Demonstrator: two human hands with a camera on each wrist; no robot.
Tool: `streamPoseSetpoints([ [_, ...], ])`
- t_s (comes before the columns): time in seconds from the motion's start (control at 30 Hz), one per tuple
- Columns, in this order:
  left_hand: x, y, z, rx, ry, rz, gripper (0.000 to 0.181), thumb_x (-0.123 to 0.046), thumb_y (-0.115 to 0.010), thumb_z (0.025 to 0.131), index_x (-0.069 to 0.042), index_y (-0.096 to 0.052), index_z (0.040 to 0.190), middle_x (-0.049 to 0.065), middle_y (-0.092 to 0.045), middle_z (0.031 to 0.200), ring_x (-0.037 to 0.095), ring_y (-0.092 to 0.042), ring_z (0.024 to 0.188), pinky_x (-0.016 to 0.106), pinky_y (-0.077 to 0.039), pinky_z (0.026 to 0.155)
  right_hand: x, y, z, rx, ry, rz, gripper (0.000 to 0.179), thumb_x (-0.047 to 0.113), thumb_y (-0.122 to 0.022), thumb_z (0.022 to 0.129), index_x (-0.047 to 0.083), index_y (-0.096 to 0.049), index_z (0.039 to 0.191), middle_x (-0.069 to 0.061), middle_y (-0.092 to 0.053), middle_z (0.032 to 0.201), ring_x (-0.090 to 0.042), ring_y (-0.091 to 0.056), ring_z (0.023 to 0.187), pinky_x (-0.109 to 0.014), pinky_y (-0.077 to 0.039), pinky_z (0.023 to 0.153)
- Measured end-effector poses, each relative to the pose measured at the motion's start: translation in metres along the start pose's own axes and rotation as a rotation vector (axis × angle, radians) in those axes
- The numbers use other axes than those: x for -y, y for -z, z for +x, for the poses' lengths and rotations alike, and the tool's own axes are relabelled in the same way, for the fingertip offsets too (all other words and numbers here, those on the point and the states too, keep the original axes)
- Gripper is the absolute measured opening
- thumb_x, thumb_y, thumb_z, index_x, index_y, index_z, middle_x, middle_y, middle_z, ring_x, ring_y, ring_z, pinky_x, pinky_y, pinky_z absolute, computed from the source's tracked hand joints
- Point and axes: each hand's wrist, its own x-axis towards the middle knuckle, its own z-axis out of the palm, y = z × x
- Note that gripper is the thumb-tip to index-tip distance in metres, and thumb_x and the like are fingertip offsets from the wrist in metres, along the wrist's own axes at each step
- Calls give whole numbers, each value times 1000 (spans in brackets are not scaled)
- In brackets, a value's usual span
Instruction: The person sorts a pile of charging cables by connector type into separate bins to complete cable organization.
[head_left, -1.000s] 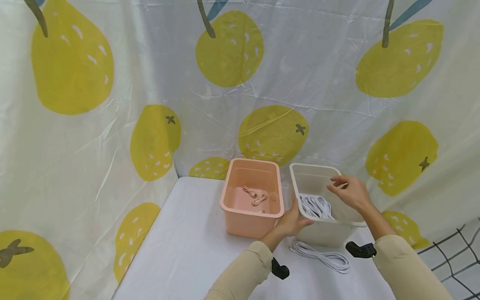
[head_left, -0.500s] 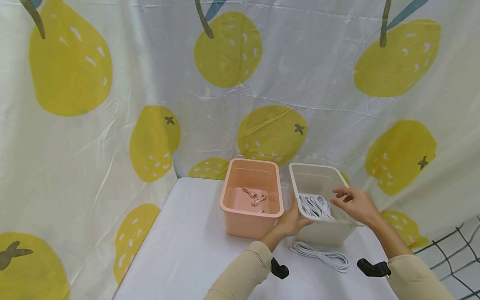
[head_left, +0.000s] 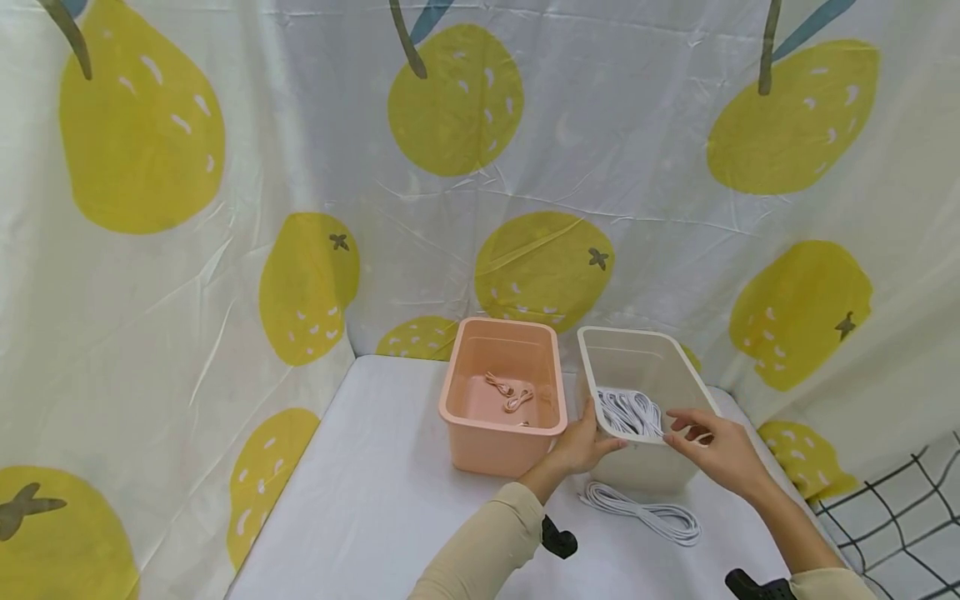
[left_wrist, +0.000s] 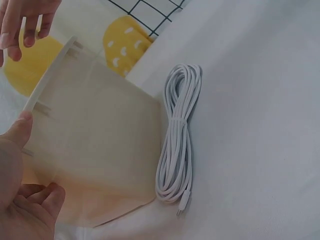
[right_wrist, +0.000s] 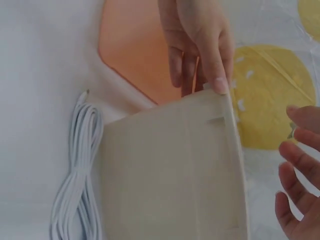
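A cream bin [head_left: 651, 463] stands at the right of the table, with bundled white cables [head_left: 628, 412] inside. My left hand [head_left: 579, 443] grips its near left corner, thumb over the front of the rim, as the left wrist view's thumb [left_wrist: 20, 131] shows. Over the near right part of that bin hovers my right hand [head_left: 718, 448], fingers loosely bent. Nothing shows between its fingers [right_wrist: 300, 165] in the right wrist view. A tied white charging cable [left_wrist: 176, 132] lies on the table in front of the bin, its metal plug visible.
Left of the cream bin stands a pink bin [head_left: 495, 450] holding several small pink cable bundles [head_left: 517, 401]. A fruit-print curtain [head_left: 420, 250] hangs behind and beside the white table [head_left: 375, 500]. A dark wire grid [head_left: 903, 508] is at the lower right.
My right hand has moved down and toward me, from above the far right of the cream bin to its near right corner. The left hand and both bins have stayed in place.
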Motion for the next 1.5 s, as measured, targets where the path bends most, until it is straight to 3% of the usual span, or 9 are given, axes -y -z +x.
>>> streamPoseSetpoints([
  [0.17,1,1,0,-5,0,10,98,-41,-75,96,-4,-14,164,23,-59,140,27,-63,120,38,-50,96,-6,-14,-22,-66,66,64,34,2,-87,80,5,-77,112,4,-70,90,-7,-59,77,-19,-51,70],
  [0.47,1,0,0,-10,-10,-6,98,-40,-76,96,-5,-14,164,24,-61,137,26,-64,115,38,-52,93,-19,-38,-54,-52,34,69,36,8,-91,77,6,-78,110,3,-71,89,-9,-60,77,-28,-52,66],
  [0.8,0,-2,0,-5,15,8,99,-43,-75,96,-6,-13,164,24,-58,140,27,-63,120,39,-51,96,-32,-56,-68,-45,48,37,34,9,-93,72,8,-79,103,11,-68,87,-9,-59,74,-31,-52,63],
  [1.03,1,-1,0,-10,7,7,99,-41,-76,95,-5,-14,164,25,-60,137,28,-63,119,38,-51,95,-41,-67,-74,-66,77,50,35,6,-93,70,6,-78,102,6,-69,85,-8,-59,72,-30,-51,61],
  [1.5,3,-1,0,-10,-6,13,99,-42,-76,95,-6,-14,164,25,-61,137,28,-63,119,38,-50,96,-55,-90,-80,51,-79,47,33,16,-93,74,8,-79,103,1,-76,97,-17,-68,83,-33,-53,68],
])
